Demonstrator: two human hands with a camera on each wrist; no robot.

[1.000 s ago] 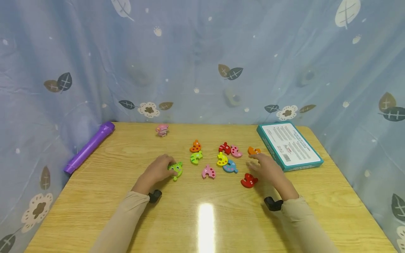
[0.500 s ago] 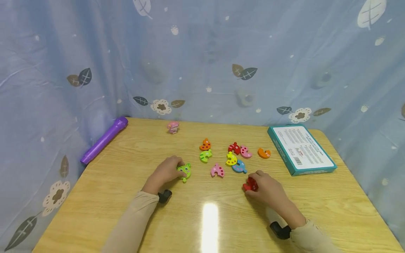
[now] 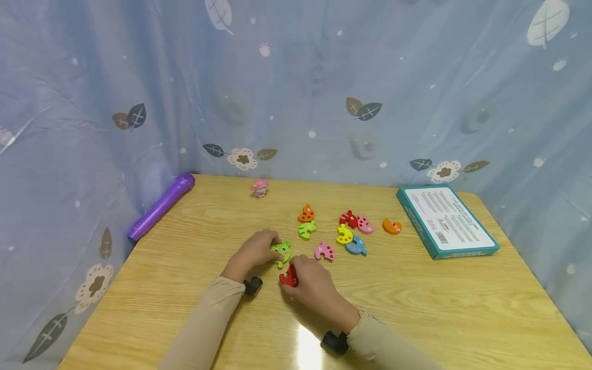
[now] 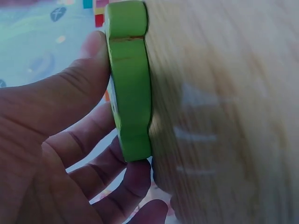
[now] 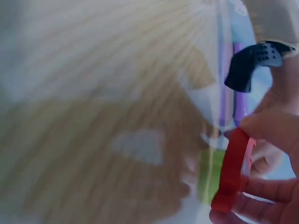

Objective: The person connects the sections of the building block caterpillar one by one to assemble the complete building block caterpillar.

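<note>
A flat green puzzle piece with a printed face [image 3: 281, 252] lies on the table, pinched at its left side between the thumb and fingers of my left hand [image 3: 259, 250]. In the left wrist view, the thick green edge of the face piece [image 4: 131, 84] stands between thumb and fingers. My right hand [image 3: 315, 283] grips a red puzzle piece numbered 2 [image 3: 290, 277] by its edges, just below the face piece. The right wrist view shows the red piece [image 5: 231, 168] between thumb and fingertips, close over the wood.
Beyond the hands lie more numbered pieces: pink [image 3: 325, 251], light green [image 3: 307, 229], orange [image 3: 306, 213], yellow [image 3: 344, 235], blue [image 3: 356, 245], and others. A teal-edged box [image 3: 447, 221] lies at right. A purple tube [image 3: 161, 206] and a pink figurine [image 3: 260, 188] are at back left.
My right hand moved from near the orange piece to the red piece, took hold of it and carried it left beside the green face piece. The left hand stays on its piece; the head view shifted.
</note>
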